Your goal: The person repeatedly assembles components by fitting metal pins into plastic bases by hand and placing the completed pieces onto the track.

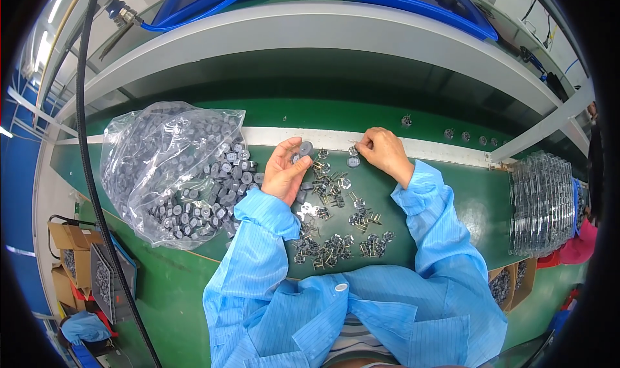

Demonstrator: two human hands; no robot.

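My left hand (281, 173), its fingers curled, holds small grey round caps; one cap (305, 148) shows between thumb and fingertips. My right hand (386, 152) is closed in a pinch on a small shiny metal part (352, 151). Just below that part is another grey cap (353, 162); whether they touch I cannot tell. Between and below my hands, loose metal pieces with pins (329, 250) lie in piles on the green worktable (452, 239). Left of my left hand, many grey caps (223, 187) spill from a clear plastic bag (155, 155).
A pale rail (284, 137) crosses behind my hands. Beyond it several small parts (465, 136) stand on a green strip. Stacked clear trays (541, 203) stand at the right. A shelf (310, 26) spans the back, with blue trays (420, 3). A black cable (82, 142) hangs at left.
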